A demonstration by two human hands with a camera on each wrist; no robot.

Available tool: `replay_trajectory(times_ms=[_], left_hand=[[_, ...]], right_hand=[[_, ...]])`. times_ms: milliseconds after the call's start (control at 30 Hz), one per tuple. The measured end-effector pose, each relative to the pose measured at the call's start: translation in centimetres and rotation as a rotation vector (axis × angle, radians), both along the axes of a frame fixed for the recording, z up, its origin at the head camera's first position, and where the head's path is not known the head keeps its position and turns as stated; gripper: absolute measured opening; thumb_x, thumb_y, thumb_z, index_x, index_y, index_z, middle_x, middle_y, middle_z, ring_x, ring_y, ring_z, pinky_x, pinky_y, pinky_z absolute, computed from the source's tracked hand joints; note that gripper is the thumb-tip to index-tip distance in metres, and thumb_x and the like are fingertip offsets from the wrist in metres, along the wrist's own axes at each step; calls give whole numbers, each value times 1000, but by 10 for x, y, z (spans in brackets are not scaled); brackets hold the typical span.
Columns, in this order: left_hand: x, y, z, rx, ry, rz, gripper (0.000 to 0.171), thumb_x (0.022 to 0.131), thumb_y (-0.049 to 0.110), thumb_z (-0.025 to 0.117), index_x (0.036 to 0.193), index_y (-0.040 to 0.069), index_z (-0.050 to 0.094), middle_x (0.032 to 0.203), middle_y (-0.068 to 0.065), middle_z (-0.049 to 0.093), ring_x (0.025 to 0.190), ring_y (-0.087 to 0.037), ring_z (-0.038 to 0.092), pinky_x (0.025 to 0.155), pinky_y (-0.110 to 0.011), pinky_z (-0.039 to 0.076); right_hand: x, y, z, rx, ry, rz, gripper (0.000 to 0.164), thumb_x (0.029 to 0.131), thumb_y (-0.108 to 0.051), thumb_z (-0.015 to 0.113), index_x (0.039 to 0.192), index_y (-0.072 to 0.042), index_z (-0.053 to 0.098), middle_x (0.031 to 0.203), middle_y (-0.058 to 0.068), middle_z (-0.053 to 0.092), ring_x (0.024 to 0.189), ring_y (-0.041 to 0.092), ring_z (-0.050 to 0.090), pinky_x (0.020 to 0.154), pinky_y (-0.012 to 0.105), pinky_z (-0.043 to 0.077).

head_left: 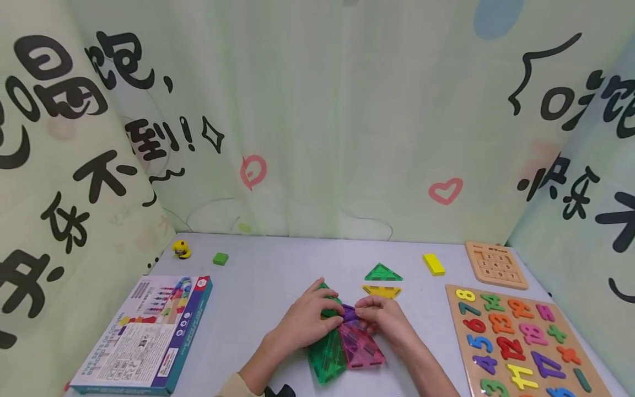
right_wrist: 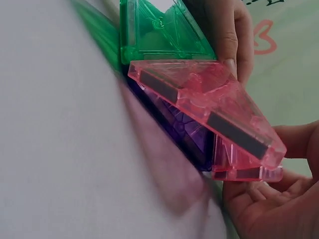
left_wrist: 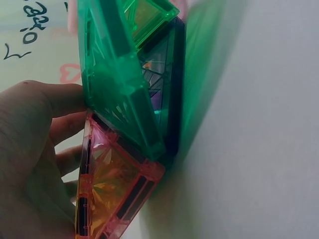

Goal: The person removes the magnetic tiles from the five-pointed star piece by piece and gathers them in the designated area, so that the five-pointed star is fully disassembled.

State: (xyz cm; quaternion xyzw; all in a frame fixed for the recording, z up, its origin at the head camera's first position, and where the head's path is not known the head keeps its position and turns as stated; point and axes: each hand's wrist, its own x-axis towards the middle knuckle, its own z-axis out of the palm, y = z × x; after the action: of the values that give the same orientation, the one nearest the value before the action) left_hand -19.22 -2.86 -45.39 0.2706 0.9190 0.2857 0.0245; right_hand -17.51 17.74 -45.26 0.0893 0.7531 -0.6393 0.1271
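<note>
A cluster of translucent magnetic tiles stands on the table between the hands. Its green tile (head_left: 327, 358) leans at the left, and a pink tile (head_left: 358, 346) slopes beside it. A purple tile (head_left: 349, 314) shows above the pink one in the head view. My left hand (head_left: 310, 317) holds the cluster, fingers bent over the top of the green side. In the left wrist view its fingertips go behind the tiles. My right hand (head_left: 387, 317) pinches the far right corner of the pink part. The right wrist view shows thumb and fingers around a pink tile edge (right_wrist: 249, 173).
Behind the cluster lie a green triangle tile (head_left: 383, 272) and a yellow tile (head_left: 382, 291). Number board (head_left: 458, 342), wooden puzzle (head_left: 496, 267) and yellow block (head_left: 434, 264) are at right. A box (head_left: 144, 336), green block (head_left: 220, 258) and yellow duck (head_left: 181, 249) stand left.
</note>
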Motion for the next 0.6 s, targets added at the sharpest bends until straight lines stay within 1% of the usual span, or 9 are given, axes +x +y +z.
replay_trajectory(times_ms=[67,133,200,233,300,433,500,600], left_hand=[[0,0,0,-5,-1,1,18,92,38,68,105,30,77,136,3,62,151,-31,29,112,-59,38],[0,0,1,-9,-3,2,18,91,39,68,105,31,77,136,3,62,150,-31,30,112,-60,38],[-1,0,1,-14,1,3,19,91,39,68,105,31,77,136,3,62,150,-31,30,113,-60,37],[-1,0,1,-18,6,4,19,91,39,67,105,31,77,136,2,62,150,-31,31,114,-59,36],[-1,0,0,-28,31,5,18,91,39,67,104,31,77,138,2,61,149,-31,32,115,-59,35],[0,0,-1,-43,83,-4,16,92,38,65,102,33,77,146,1,54,151,-30,29,117,-62,28],[2,0,0,-44,91,-29,16,93,39,63,100,34,77,149,2,51,151,-30,27,117,-64,25],[3,2,1,-58,77,-87,19,94,46,60,99,37,77,148,2,53,151,-29,28,118,-66,21]], right_hand=[[0,3,-1,-84,-14,-14,30,92,-10,64,116,7,59,78,1,64,66,12,55,59,23,49],[-1,6,-2,-141,-30,-52,32,91,-7,64,119,8,57,79,0,65,67,11,56,60,22,49],[0,12,-1,-135,-22,-101,34,90,-5,65,120,7,57,80,1,67,68,12,58,61,23,50],[0,15,0,-113,-14,-127,34,89,-4,66,120,7,58,81,2,68,69,12,59,62,23,51],[0,22,1,-35,6,-158,32,88,-4,67,119,5,61,84,3,70,70,14,60,63,24,53],[2,37,3,159,44,-157,25,90,-7,67,113,3,67,91,7,70,73,16,59,64,25,53],[3,43,3,217,45,-148,22,91,-8,66,111,2,69,97,8,69,76,16,58,65,25,53],[3,49,0,292,46,-126,19,93,-8,65,109,0,72,103,10,68,80,16,56,67,24,52]])
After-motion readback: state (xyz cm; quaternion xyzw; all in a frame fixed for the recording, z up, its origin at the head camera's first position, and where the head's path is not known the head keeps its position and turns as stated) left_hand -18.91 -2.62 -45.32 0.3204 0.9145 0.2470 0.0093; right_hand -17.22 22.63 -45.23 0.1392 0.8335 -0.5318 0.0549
